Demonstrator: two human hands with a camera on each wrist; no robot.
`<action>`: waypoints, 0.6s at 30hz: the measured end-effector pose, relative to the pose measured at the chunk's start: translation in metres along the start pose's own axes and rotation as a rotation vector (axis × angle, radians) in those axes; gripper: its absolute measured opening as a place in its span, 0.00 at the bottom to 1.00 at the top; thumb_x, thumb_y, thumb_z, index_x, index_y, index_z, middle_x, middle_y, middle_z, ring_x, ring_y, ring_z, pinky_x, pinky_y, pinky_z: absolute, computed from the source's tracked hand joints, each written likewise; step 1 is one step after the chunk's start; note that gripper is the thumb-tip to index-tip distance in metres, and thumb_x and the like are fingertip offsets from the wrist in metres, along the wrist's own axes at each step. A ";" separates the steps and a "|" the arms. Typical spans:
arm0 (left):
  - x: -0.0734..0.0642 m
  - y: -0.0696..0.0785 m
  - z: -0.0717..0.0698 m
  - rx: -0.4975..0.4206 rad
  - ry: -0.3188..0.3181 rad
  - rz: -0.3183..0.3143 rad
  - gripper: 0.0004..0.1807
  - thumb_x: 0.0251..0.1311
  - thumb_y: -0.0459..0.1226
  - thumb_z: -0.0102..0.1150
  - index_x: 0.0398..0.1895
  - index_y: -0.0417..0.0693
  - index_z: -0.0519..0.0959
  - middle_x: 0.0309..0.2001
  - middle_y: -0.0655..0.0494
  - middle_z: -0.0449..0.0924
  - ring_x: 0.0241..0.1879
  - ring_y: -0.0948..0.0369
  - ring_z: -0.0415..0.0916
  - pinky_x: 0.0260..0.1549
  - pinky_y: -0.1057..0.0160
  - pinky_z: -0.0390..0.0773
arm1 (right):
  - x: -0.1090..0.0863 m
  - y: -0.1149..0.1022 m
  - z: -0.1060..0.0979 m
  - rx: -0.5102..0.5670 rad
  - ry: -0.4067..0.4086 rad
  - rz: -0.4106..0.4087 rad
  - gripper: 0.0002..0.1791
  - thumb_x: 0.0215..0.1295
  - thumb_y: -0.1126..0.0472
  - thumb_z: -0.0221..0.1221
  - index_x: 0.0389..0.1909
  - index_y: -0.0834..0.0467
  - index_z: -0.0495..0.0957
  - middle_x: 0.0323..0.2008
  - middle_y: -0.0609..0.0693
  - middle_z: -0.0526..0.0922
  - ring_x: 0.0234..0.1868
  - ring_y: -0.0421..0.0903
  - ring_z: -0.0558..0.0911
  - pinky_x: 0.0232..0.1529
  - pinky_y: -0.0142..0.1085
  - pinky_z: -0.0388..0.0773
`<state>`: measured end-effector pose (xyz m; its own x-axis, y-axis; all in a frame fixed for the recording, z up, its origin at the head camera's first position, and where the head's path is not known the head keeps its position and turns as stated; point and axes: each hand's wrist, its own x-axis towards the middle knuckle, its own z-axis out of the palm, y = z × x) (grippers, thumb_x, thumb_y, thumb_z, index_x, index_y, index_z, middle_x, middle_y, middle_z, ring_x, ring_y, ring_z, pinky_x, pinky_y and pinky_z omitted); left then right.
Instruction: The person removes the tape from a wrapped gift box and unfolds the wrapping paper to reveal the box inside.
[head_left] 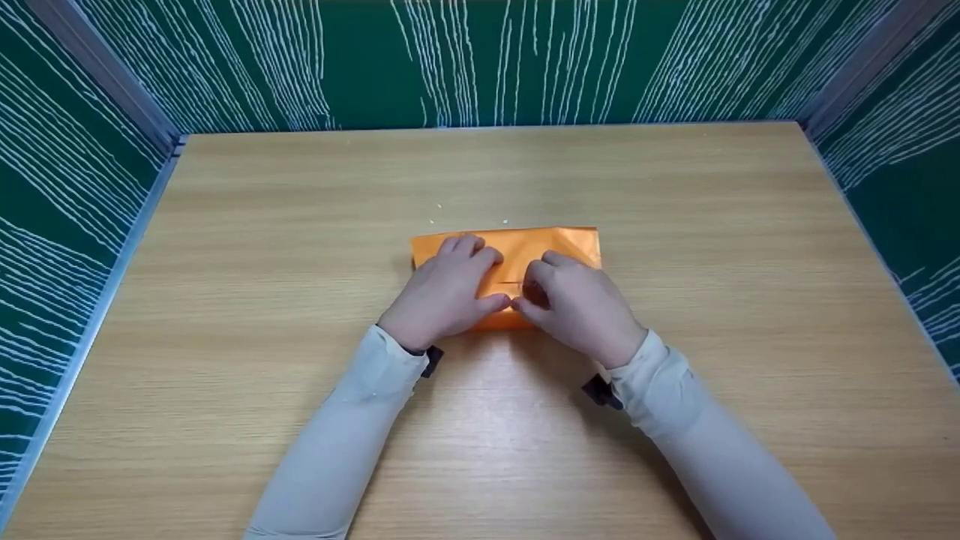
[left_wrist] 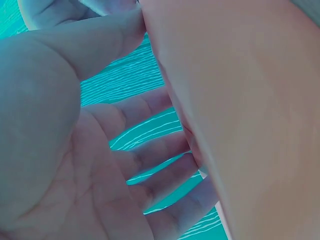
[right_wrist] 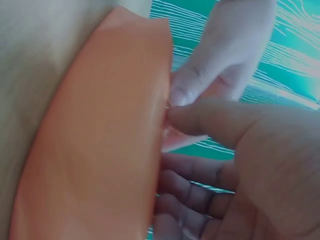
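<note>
A glossy orange packet [head_left: 517, 259], roughly rectangular and creased at its far right corner, lies on the wooden table. Across its left half rests my left hand [head_left: 450, 289], fingers extended over the top and thumb pointing toward the middle. My right hand [head_left: 585, 304] is on the right half with curled fingers, its thumb and forefinger pinching at the packet's surface beside a short dark line. The two thumb tips nearly meet. In the right wrist view the packet [right_wrist: 100, 135] shows its near side, with the right thumb [right_wrist: 215, 120] against its upper edge. What lies inside is hidden.
The wooden table [head_left: 262, 262] spreads around the packet. A few tiny white scraps [head_left: 505, 222] lie just beyond it. Green panels with white streaks [head_left: 367, 67] stand along the back and both sides. A dark strap piece [head_left: 602, 391] hangs at the right wrist.
</note>
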<state>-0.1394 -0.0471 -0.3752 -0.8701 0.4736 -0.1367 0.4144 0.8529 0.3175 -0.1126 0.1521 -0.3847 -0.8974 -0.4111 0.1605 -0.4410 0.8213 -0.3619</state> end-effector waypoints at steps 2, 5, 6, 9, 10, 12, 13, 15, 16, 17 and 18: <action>0.000 0.000 0.000 0.001 -0.001 -0.001 0.36 0.67 0.59 0.60 0.73 0.52 0.72 0.75 0.49 0.64 0.74 0.50 0.57 0.70 0.50 0.68 | 0.000 -0.002 0.001 -0.019 0.009 0.015 0.11 0.67 0.55 0.68 0.33 0.59 0.83 0.27 0.50 0.75 0.27 0.48 0.74 0.29 0.38 0.72; 0.000 0.000 0.001 0.001 -0.001 -0.004 0.35 0.67 0.58 0.60 0.73 0.53 0.72 0.75 0.49 0.64 0.74 0.50 0.57 0.70 0.49 0.68 | -0.001 -0.005 0.004 -0.042 0.037 0.021 0.09 0.66 0.57 0.68 0.32 0.59 0.84 0.26 0.50 0.74 0.26 0.48 0.74 0.28 0.39 0.72; 0.000 0.000 0.001 0.001 0.001 -0.003 0.35 0.67 0.58 0.60 0.72 0.52 0.72 0.75 0.49 0.64 0.74 0.50 0.57 0.70 0.50 0.68 | -0.001 -0.005 0.005 -0.050 0.054 0.016 0.08 0.66 0.59 0.67 0.31 0.59 0.84 0.25 0.50 0.74 0.26 0.48 0.74 0.27 0.39 0.72; 0.000 -0.001 0.002 0.000 0.006 0.002 0.35 0.68 0.58 0.60 0.72 0.52 0.72 0.75 0.49 0.64 0.74 0.50 0.58 0.70 0.50 0.68 | -0.003 -0.006 0.008 -0.069 0.109 -0.001 0.07 0.64 0.62 0.67 0.28 0.59 0.82 0.24 0.50 0.73 0.24 0.48 0.74 0.25 0.39 0.73; 0.000 -0.001 0.002 0.000 0.007 0.004 0.35 0.68 0.57 0.60 0.72 0.52 0.72 0.75 0.48 0.64 0.74 0.50 0.58 0.70 0.50 0.68 | -0.003 -0.007 0.010 -0.075 0.125 -0.005 0.07 0.64 0.63 0.66 0.28 0.59 0.82 0.24 0.50 0.73 0.24 0.47 0.73 0.24 0.39 0.73; 0.000 -0.001 0.002 0.002 0.008 0.007 0.35 0.68 0.58 0.59 0.72 0.52 0.72 0.75 0.49 0.64 0.74 0.50 0.58 0.69 0.51 0.68 | -0.005 -0.008 0.011 -0.087 0.144 -0.014 0.07 0.64 0.63 0.66 0.27 0.59 0.80 0.24 0.50 0.72 0.23 0.48 0.73 0.24 0.39 0.72; 0.000 -0.001 0.002 0.004 0.008 0.007 0.35 0.68 0.58 0.59 0.73 0.52 0.72 0.75 0.49 0.64 0.74 0.50 0.58 0.69 0.51 0.68 | -0.005 -0.008 0.012 -0.089 0.145 -0.015 0.08 0.64 0.63 0.66 0.27 0.60 0.80 0.23 0.50 0.72 0.23 0.48 0.73 0.24 0.39 0.72; 0.000 -0.001 0.003 0.005 0.008 0.007 0.35 0.68 0.58 0.59 0.73 0.52 0.72 0.75 0.49 0.64 0.73 0.50 0.58 0.69 0.51 0.68 | -0.005 -0.008 0.012 -0.093 0.139 -0.021 0.08 0.65 0.64 0.65 0.27 0.60 0.80 0.23 0.50 0.72 0.23 0.48 0.73 0.24 0.39 0.73; 0.000 -0.001 0.003 0.006 0.007 0.006 0.35 0.68 0.58 0.59 0.73 0.52 0.72 0.75 0.49 0.64 0.73 0.50 0.58 0.69 0.51 0.68 | -0.005 -0.008 0.012 -0.092 0.134 -0.024 0.08 0.65 0.64 0.65 0.27 0.60 0.80 0.23 0.50 0.72 0.23 0.48 0.73 0.25 0.39 0.73; 0.000 -0.001 0.003 0.005 0.007 0.005 0.35 0.68 0.58 0.60 0.73 0.52 0.72 0.75 0.49 0.64 0.73 0.50 0.58 0.69 0.52 0.68 | -0.004 -0.008 0.011 -0.090 0.127 -0.027 0.07 0.65 0.65 0.65 0.27 0.61 0.81 0.23 0.51 0.72 0.24 0.48 0.73 0.25 0.39 0.74; 0.000 -0.001 0.003 0.003 0.006 0.004 0.35 0.68 0.58 0.60 0.73 0.52 0.72 0.75 0.49 0.64 0.74 0.50 0.58 0.70 0.52 0.68 | -0.004 -0.007 0.010 -0.084 0.121 -0.027 0.07 0.64 0.65 0.65 0.27 0.61 0.81 0.23 0.51 0.73 0.24 0.48 0.73 0.25 0.39 0.74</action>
<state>-0.1392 -0.0470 -0.3778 -0.8700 0.4755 -0.1304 0.4184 0.8519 0.3149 -0.1057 0.1436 -0.3919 -0.8785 -0.3867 0.2806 -0.4600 0.8430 -0.2786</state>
